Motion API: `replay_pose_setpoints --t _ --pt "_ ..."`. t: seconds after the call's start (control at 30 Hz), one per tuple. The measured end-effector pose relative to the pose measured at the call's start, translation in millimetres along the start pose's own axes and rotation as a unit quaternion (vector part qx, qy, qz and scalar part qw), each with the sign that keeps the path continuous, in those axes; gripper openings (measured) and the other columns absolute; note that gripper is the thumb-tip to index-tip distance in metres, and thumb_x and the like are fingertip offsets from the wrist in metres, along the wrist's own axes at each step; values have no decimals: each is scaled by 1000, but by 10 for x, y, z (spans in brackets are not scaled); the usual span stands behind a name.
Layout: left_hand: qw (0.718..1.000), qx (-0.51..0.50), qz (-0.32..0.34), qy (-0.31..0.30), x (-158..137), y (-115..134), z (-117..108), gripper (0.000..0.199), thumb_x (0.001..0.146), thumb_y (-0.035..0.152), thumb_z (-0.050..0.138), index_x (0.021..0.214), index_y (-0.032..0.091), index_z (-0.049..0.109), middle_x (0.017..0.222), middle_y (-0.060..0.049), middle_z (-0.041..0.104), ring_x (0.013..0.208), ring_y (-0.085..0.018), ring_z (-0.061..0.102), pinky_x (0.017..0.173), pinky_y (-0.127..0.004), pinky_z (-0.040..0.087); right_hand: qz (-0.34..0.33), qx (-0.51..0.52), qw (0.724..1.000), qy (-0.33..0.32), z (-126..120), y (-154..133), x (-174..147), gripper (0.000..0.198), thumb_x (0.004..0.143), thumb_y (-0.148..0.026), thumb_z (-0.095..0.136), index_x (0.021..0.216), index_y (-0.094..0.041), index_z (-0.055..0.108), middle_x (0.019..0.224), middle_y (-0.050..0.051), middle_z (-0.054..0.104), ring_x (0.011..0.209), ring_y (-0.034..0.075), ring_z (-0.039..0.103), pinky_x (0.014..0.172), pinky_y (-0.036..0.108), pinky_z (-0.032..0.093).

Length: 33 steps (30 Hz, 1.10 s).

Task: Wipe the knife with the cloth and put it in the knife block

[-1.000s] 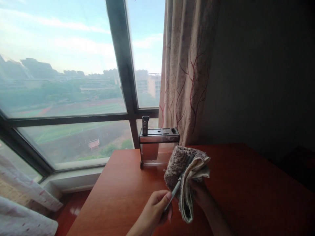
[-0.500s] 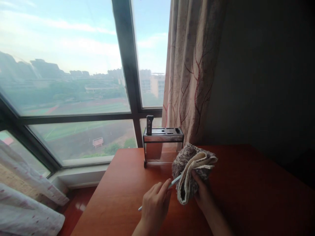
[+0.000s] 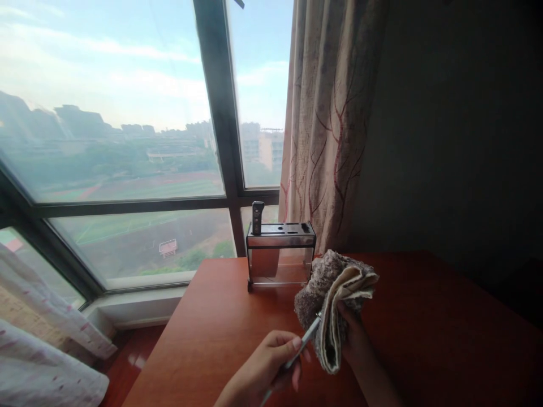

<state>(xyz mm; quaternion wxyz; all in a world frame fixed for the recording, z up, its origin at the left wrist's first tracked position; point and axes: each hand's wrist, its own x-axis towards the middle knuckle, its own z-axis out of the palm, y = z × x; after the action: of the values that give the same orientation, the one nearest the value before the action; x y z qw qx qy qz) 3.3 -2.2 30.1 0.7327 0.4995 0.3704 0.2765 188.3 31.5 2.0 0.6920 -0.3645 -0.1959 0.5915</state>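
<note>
My left hand (image 3: 271, 362) is closed around a thin, pale metal-looking utensil (image 3: 309, 333). Its upper end touches the folds of a towel, and that tip is too small to make out; the lower end sticks out below my palm. The towel (image 3: 320, 282) is thick and folded, with a fluffy grey-brown pile and a cream backing. My right hand (image 3: 352, 333) grips it from the right and beneath, most of the fingers hidden behind the cloth. Just beyond the towel stands a clear-sided knife block (image 3: 280, 240) with a slotted top. One black-handled knife (image 3: 257, 217) stands in its left slot.
The reddish-brown wooden table (image 3: 203, 322) extends beneath both hands. Behind it are a large window (image 3: 127, 158) and a beige curtain (image 3: 326, 124) with a branch pattern. A pale curtain (image 3: 46, 362) hangs at the lower left, and a dark wall (image 3: 445, 141) is on the right.
My left hand has turned over and shifted slightly lower, so the utensil now shows along its length with its tip at the towel. The towel has moved slightly down and right.
</note>
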Motion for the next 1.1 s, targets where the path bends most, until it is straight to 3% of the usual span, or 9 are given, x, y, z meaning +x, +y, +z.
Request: replay_pose_setpoints --t 0.1,0.17,0.3,0.4,0.53,0.7,0.8,0.9,1.1 --pt "1000 4 -1 -7 7 -25 6 43 86 52 45 79 14 62 46 4 51 33 -6 25 36 -21 14 32 33 999 9 0 -13 12 39 52 -34 85 84 -24 66 74 -3 72 64 17 67 57 26 56" --pt "994 72 52 62 43 -51 5 38 84 51 51 76 15 60 54 2 54 42 -8 35 41 -20 22 20 23 999 18 23 -32 28 43 52 -32 86 89 -24 66 78 -3 73 70 18 68 60 27 57" --pt "914 268 175 249 94 -81 -27 27 80 40 61 68 17 54 63 1 54 60 -12 45 55 -22 32 -5 1 1000 30 86 -53 42 52 54 -30 85 101 -25 64 92 -1 73 83 21 68 69 30 58" --pt "880 338 197 271 73 -78 -60 25 86 38 54 71 18 55 63 1 54 58 -12 44 55 -23 32 -20 -9 999 29 121 -56 27 51 57 -30 83 104 -26 63 94 -2 73 82 20 69 69 29 58" --pt "913 290 176 228 66 -98 -71 30 88 41 49 71 18 55 58 0 55 54 -12 44 51 -22 31 -30 -1 1000 10 122 -68 15 52 59 -30 83 107 -28 62 93 -2 73 82 19 68 70 29 57" --pt "985 83 92 121 116 -155 -60 37 84 52 51 67 19 46 49 5 44 42 -7 31 41 -20 20 -13 13 1000 2 72 -52 17 52 57 -29 84 105 -26 63 85 -2 73 82 20 68 74 31 57" --pt "998 0 21 64 122 -157 -65 39 82 56 51 70 19 47 48 7 40 39 -6 25 37 -20 13 -6 6 1000 -1 77 -46 5 52 58 -31 83 104 -24 63 85 -1 73 80 21 68 73 32 57" --pt "994 47 30 94 122 -137 -80 39 81 57 51 70 19 48 50 5 46 39 -7 28 37 -20 17 -22 -15 1000 12 132 -67 1 55 55 -33 84 105 -23 63 93 1 74 83 22 69 71 32 57" --pt "866 346 217 287 100 -60 -150 15 77 32 64 71 19 61 71 -2 59 63 -15 50 57 -23 37 -84 -116 985 99 287 -115 -5 53 54 -34 84 103 -23 66 95 2 74 92 24 67 79 34 54"
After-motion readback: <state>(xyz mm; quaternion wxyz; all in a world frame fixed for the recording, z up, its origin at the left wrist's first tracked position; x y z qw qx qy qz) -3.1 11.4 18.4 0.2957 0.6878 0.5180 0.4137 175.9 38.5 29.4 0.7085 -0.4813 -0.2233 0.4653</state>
